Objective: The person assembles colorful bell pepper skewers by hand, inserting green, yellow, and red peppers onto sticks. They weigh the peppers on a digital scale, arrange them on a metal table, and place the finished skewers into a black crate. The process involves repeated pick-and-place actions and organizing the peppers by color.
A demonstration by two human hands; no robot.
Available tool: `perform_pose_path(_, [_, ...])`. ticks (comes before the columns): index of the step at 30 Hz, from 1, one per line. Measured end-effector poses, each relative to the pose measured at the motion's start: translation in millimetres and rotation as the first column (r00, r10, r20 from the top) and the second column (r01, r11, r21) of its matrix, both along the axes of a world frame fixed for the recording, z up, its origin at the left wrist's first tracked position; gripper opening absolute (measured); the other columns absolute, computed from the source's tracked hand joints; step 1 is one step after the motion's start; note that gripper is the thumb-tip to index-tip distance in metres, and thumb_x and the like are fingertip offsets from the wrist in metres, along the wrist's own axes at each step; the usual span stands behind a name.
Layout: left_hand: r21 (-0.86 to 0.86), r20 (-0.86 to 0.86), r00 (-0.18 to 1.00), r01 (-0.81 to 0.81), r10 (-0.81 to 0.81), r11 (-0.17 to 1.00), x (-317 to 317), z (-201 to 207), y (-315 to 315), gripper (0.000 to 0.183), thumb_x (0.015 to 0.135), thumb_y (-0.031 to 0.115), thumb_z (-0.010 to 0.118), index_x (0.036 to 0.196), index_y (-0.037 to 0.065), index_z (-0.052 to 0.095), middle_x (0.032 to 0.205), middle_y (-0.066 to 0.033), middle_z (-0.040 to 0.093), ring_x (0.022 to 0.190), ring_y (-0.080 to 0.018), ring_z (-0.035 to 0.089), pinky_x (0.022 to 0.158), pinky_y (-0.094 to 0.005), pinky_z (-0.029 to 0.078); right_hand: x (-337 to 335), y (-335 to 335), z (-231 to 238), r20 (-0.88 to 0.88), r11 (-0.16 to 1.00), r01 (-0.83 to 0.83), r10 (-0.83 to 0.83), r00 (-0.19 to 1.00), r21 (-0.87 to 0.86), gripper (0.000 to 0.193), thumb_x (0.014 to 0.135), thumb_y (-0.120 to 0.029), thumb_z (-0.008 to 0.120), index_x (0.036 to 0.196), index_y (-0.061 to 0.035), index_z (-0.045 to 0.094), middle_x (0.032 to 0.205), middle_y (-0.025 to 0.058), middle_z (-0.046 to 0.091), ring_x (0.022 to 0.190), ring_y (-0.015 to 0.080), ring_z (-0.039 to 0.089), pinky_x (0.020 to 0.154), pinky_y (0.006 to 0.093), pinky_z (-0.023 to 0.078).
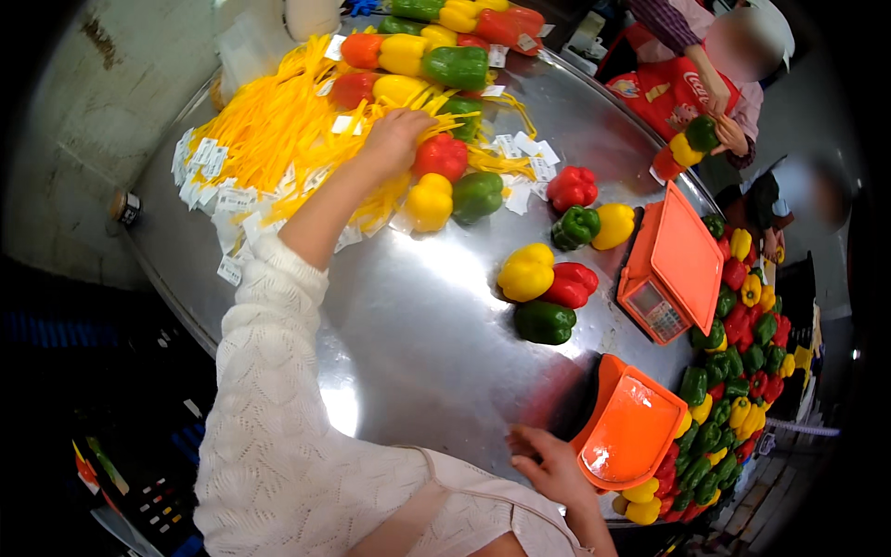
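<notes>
My left hand (397, 141) reaches across the table into a heap of yellow net bags (269, 121) with white labels. Its fingers are closed on some yellow netting beside them. Just below that hand sit a red bell pepper (441, 158), a yellow bell pepper (429, 202) and a green bell pepper (478, 196), grouped together. My right hand (549, 464) is low by the table's near side, fingers apart and holding nothing. Close to it stands an orange-topped scale (635, 425).
Two loose pepper trios lie mid-table, near a second orange scale (676, 260). Netted pepper packs (408, 56) are stacked at the back. Many loose peppers (733, 371) pile up on the right. Across the metal table (399, 343), a person in a red apron (650, 93) holds three peppers.
</notes>
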State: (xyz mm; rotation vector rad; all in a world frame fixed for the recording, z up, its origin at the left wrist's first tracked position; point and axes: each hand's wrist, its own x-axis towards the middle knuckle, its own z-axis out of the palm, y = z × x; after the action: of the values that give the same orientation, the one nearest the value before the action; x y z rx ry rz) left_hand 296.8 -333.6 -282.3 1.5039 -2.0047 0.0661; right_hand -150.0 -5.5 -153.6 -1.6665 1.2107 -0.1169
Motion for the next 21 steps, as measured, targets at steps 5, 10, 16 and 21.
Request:
perform_pose_path(5, [0.413, 0.230, 0.956, -0.266, 0.183, 0.871, -4.3, -2.0, -8.2, 0.046, 0.086, 0.013, 0.056, 0.130, 0.023, 0.064, 0.125, -0.0085, 0.065, 0.122, -0.0302, 0.055, 0.100, -0.0481, 0.043, -3.6, 43.2, -62.5, 0.036, 0.936, 0.248, -0.265, 0.964, 0.250, 0.044, 0.091, -0.015, 0.070, 0.131, -0.0001, 0.059, 0.114, 0.0171, 0.069, 0.104, 0.0258, 0.070, 0.089, 0.0359, 0.055])
perform_pose_path(10, [0.436, 0.376, 0.891, -0.411, 0.253, 0.800, 54.6, -23.7, 10.5, 0.040, 0.090, 0.021, 0.056, 0.129, 0.024, 0.065, 0.123, -0.0096, 0.062, 0.120, -0.0307, 0.055, 0.097, -0.0527, 0.045, -12.2, 68.0, -90.9, 0.004, 0.919, 0.306, -0.317, 0.949, 0.249, 0.043, 0.092, -0.016, 0.069, 0.131, -0.0007, 0.059, 0.112, 0.0172, 0.070, 0.102, 0.0238, 0.070, 0.090, 0.0342, 0.055])
perform_pose_path(16, [0.492, 0.298, 0.832, -0.554, 0.468, 0.672, 76.4, 14.3, 47.8, 0.045, 0.090, 0.024, 0.059, 0.134, 0.023, 0.062, 0.131, -0.0108, 0.059, 0.125, -0.0341, 0.052, 0.101, -0.0529, 0.045, -25.1, 97.8, -131.1, -0.052, 0.896, 0.345, -0.344, 0.937, 0.279, 0.037, 0.093, -0.019, 0.068, 0.126, -0.0036, 0.063, 0.105, 0.0158, 0.072, 0.098, 0.0228, 0.071, 0.087, 0.0342, 0.055])
perform_pose_path(21, [0.060, 0.299, 0.846, -0.479, 0.442, 0.876, 56.1, 67.7, 71.5, 0.051, 0.082, 0.018, 0.067, 0.133, 0.020, 0.062, 0.128, -0.0113, 0.061, 0.121, -0.0341, 0.054, 0.099, -0.0534, 0.045, -32.2, 100.4, -139.3, 0.004, 0.891, 0.397, -0.408, 0.913, 0.221, 0.034, 0.092, -0.020, 0.067, 0.122, -0.0046, 0.066, 0.101, 0.0141, 0.072, 0.094, 0.0228, 0.071, 0.085, 0.0343, 0.055])
